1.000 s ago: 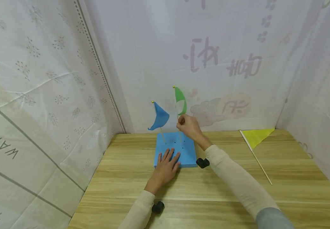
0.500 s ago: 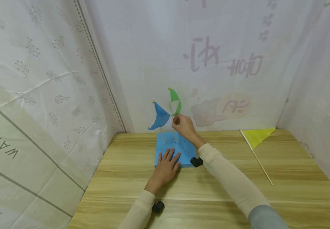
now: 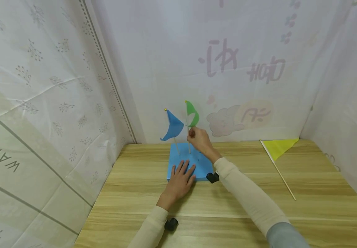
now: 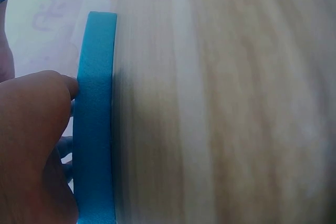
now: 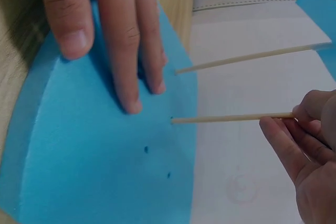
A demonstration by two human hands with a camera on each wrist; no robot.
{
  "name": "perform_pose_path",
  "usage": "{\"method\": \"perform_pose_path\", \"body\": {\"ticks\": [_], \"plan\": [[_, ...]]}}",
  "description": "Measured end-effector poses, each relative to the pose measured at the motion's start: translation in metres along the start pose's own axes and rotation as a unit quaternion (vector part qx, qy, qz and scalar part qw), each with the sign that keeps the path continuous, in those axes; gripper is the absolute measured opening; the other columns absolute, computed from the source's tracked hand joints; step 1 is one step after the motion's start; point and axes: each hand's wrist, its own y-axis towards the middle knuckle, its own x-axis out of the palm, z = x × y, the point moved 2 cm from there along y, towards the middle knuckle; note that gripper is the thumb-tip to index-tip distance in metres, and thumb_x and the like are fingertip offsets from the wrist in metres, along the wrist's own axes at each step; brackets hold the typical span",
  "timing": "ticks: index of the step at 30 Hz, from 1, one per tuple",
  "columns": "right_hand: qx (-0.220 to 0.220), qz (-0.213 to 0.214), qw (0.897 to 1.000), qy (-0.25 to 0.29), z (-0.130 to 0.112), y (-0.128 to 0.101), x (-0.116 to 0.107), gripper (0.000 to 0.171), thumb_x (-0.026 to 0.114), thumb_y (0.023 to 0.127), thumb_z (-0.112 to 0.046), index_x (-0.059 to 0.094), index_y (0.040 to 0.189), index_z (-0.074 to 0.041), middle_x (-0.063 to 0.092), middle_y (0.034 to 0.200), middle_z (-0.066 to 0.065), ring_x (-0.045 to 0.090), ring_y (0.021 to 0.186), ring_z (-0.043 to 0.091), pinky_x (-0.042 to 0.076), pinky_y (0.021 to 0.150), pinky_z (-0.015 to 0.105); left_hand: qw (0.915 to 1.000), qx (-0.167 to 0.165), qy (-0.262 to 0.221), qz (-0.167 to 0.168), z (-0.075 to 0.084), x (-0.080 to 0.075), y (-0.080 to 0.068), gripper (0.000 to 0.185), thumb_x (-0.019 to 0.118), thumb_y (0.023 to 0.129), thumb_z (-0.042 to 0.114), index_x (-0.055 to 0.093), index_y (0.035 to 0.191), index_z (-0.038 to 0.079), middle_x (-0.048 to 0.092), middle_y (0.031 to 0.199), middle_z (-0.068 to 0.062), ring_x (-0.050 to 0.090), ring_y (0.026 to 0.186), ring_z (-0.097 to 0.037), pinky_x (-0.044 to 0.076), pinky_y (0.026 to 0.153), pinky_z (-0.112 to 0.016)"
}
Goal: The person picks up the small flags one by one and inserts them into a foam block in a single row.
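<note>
A blue foam board (image 3: 203, 172) with small holes lies on the table. My left hand (image 3: 179, 182) rests on its near part with fingers spread and straight. My right hand (image 3: 200, 139) pinches the thin wooden stick of a green pennant flag (image 3: 193, 115) between thumb and fingers, holding it nearly upright. In the right wrist view the stick's lower end (image 5: 181, 120) is right at a hole in the board. To its left a blue pennant flag (image 3: 174, 126) stands in the board, its stick (image 5: 247, 59) tilted.
A yellow pennant flag (image 3: 279, 148) on a wooden stick lies on the right of the wooden table (image 3: 243, 220). Other small holes (image 5: 146, 149) show in the board. Printed curtains (image 3: 153, 62) hang behind and at both sides.
My right hand has carried the green flag left, closer to the blue flag, then lowered it a little so its stick meets a hole. My left hand has stayed in place.
</note>
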Motion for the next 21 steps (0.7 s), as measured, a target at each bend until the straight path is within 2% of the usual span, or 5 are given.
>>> {"method": "perform_pose_path", "body": {"ticks": [11,21], "plan": [[0.018,-0.021,1.0,-0.004,0.0049,-0.0044,0.0046,0.009,0.073,0.101,-0.009,0.072,0.106,-0.001,0.077,0.103,0.016,0.075,0.097,0.03,0.063,0.084,0.042,1.0,-0.001,-0.005,-0.002,0.0007,-0.0007,-0.0002,0.052,0.044,0.116,0.04,0.045,0.164,0.02,0.033,0.174,-0.013,0.029,0.162,-0.039,0.025,0.128,-0.069],[0.006,-0.002,1.0,-0.013,0.0053,-0.0055,0.006,0.007,0.075,0.099,-0.007,0.072,0.101,-0.001,0.077,0.096,0.015,0.074,0.091,0.029,0.063,0.079,0.039,1.0,0.0,-0.006,-0.006,0.0,0.0001,-0.0003,0.054,0.042,0.116,0.042,0.043,0.166,0.021,0.031,0.176,-0.012,0.027,0.163,-0.039,0.024,0.128,-0.07]]}}
